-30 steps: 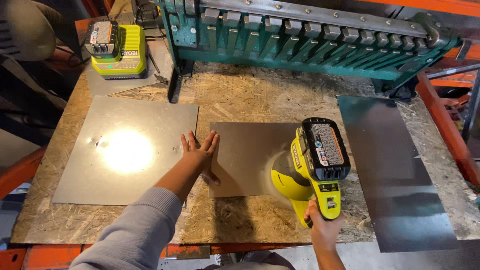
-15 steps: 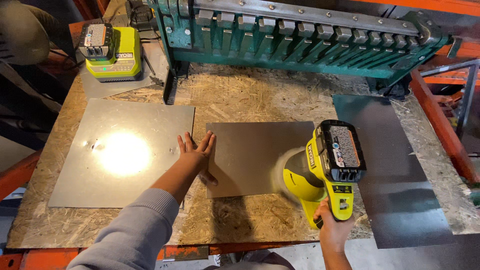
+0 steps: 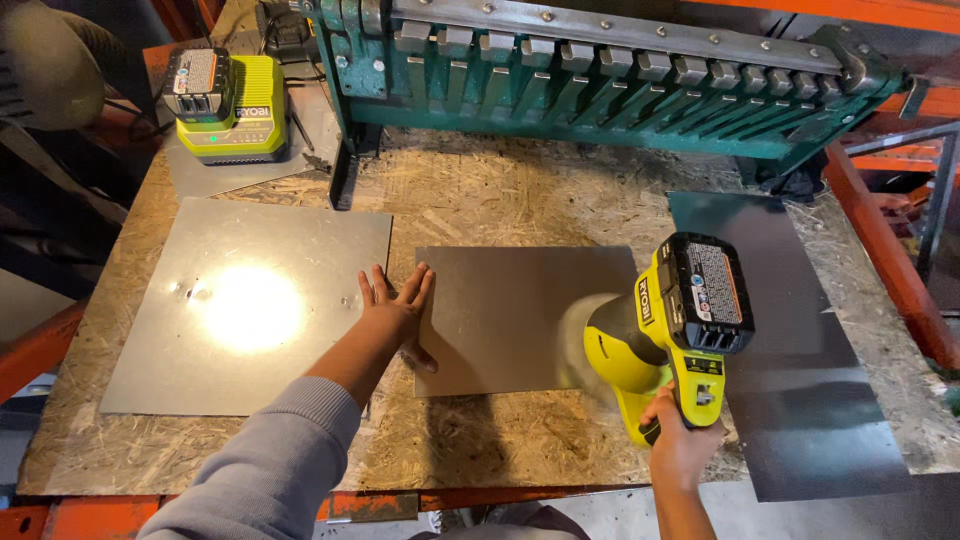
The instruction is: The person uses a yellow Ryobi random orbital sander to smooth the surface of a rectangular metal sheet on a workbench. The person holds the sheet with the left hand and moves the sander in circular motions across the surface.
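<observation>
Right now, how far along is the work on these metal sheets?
Done: nothing visibly finished. In hand: the left hand presses flat on the middle sheet while the right hand holds the yellow power tool over its right edge. Left: the shiny left sheet and dark right sheet lie untouched.

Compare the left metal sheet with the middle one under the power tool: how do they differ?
The left sheet is larger and lies untouched; the middle sheet is smaller, with the left hand pressing its left edge. The left sheet shows a bright glare spot; the middle sheet looks dull grey. The yellow cordless tool, held by the right hand, is over the middle sheet's right edge only. Both lie flat on the chipboard bench.
</observation>
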